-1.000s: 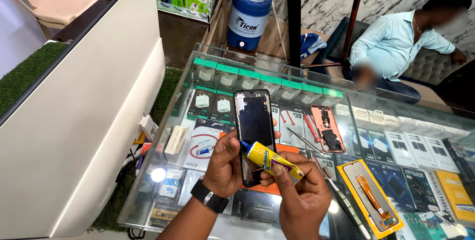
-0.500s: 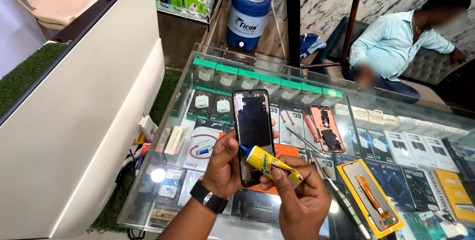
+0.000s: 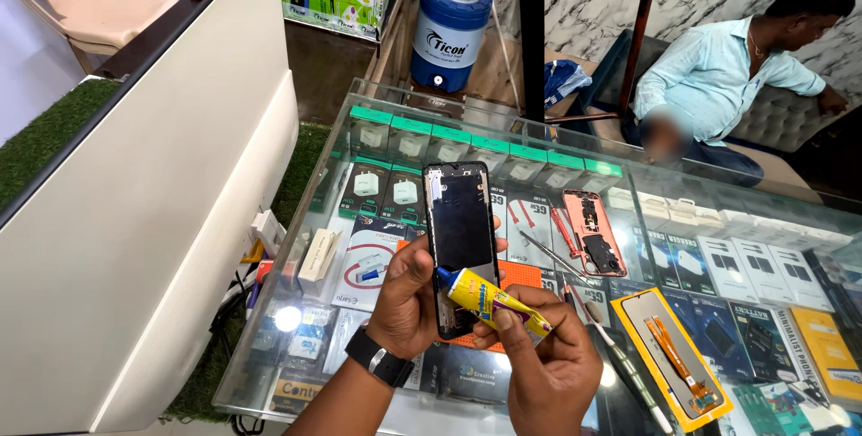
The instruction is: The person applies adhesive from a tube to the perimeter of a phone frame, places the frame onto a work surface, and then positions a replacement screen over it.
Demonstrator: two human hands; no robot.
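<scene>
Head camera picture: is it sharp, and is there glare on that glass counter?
Head view: the left hand, phone frame and yellow glue tube in the right hand are sharp; the glass counter carries pale reflections, with one bright light spot at its left; the seated person has a blurred patch.

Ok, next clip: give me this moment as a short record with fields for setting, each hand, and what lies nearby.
setting: glass display counter with boxed accessories under the glass
left hand: holds a phone frame upright, dark inner side facing the camera; black watch on the wrist
right hand: holds a yellow glue tube, blue nozzle at the frame's left edge
on counter: pink phone back, tweezers, yellow-edged screen part
background: a seated person, blue water cooler
</scene>
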